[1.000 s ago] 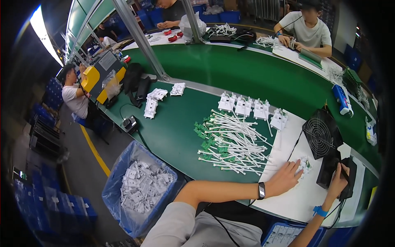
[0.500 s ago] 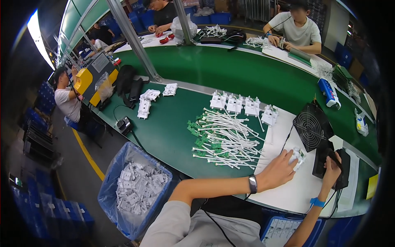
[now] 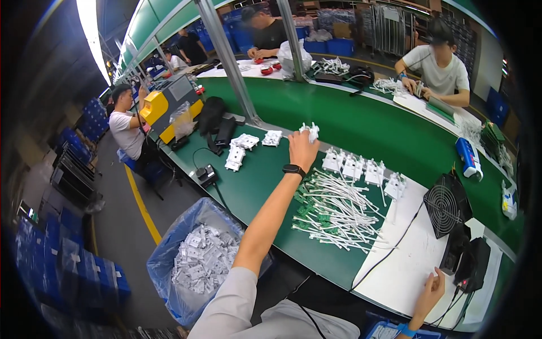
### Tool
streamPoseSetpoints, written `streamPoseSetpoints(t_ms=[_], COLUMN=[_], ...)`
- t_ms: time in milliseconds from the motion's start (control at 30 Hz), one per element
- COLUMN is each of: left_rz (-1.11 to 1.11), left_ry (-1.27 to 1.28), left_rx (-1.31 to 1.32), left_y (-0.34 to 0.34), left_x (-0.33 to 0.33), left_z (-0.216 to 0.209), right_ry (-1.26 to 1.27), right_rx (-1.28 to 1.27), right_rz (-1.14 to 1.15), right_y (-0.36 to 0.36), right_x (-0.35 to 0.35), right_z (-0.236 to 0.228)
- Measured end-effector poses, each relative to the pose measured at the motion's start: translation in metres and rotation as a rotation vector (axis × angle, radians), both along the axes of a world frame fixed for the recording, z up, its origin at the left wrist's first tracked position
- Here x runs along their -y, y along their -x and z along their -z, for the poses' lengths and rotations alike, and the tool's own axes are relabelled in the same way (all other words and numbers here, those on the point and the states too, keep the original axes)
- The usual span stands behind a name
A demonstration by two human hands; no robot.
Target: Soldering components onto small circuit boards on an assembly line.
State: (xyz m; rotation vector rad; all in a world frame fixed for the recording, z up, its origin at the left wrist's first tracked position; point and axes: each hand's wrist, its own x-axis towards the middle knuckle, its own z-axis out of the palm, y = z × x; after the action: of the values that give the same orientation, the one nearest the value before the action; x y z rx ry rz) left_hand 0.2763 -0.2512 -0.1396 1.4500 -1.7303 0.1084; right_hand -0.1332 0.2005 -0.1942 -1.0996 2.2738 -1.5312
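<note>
My left hand (image 3: 304,151) reaches out to the far side of the green bench, its fingers closed on a white plastic housing (image 3: 310,131). That piece is partly covered by the fingers, and I cannot tell whether it touches the bench. To its right, several similar white housings (image 3: 353,167) stand in a row. Nearer me lies a pile of white cables with small green circuit boards (image 3: 322,217). My right hand (image 3: 431,289) is over the white sheet (image 3: 389,265) near the front edge, fingers loosely apart and holding nothing. Beside it lies a black device with a red light (image 3: 473,264).
A black fan (image 3: 446,204) stands at the right. More white housings (image 3: 244,142) lie at the left, near a small black box (image 3: 206,174). A blue-lined bin (image 3: 159,265) of white parts stands below. A metal post (image 3: 228,62) rises at the far edge; co-workers sit beyond.
My left hand has gone from the white sheet to the far left, carrying a white housing. My right hand has left the black device and come back toward me. The view has shifted.
</note>
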Motion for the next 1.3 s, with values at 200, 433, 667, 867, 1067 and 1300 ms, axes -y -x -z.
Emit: streamPoseSetpoints(t_ms=[200, 433, 667, 867, 1067, 1300], left_rz=[-0.008, -0.305, -0.369, -0.134, -0.262, -0.027], left_ry=[-0.362, -0.153, -0.142, -0.155, -0.304, -0.371], left_rx=[0.022, 0.356, 0.529, 0.414, 0.471, 0.378], left_y=[-0.003, -0.069, -0.083, -0.087, -0.108, -0.094], left_x=[0.011, 0.075, 0.074, 0.068, 0.060, 0.041], left_z=[0.002, 0.020, 0.058, 0.042, 0.053, 0.031], right_ry=[0.045, -0.012, 0.014, 0.110, 0.177, 0.096], right_rx=[-0.027, -0.248, -0.201, 0.057, -0.389, -0.659], right_rz=[0.129, 0.118, 0.028, -0.553, -0.795, -0.766], right_y=[0.007, -0.013, -0.055, -0.160, -0.257, -0.253], right_x=[-0.002, 0.000, 0.006, 0.062, 0.145, 0.179], right_z=[0.012, 0.000, -0.029, -0.066, -0.086, -0.045])
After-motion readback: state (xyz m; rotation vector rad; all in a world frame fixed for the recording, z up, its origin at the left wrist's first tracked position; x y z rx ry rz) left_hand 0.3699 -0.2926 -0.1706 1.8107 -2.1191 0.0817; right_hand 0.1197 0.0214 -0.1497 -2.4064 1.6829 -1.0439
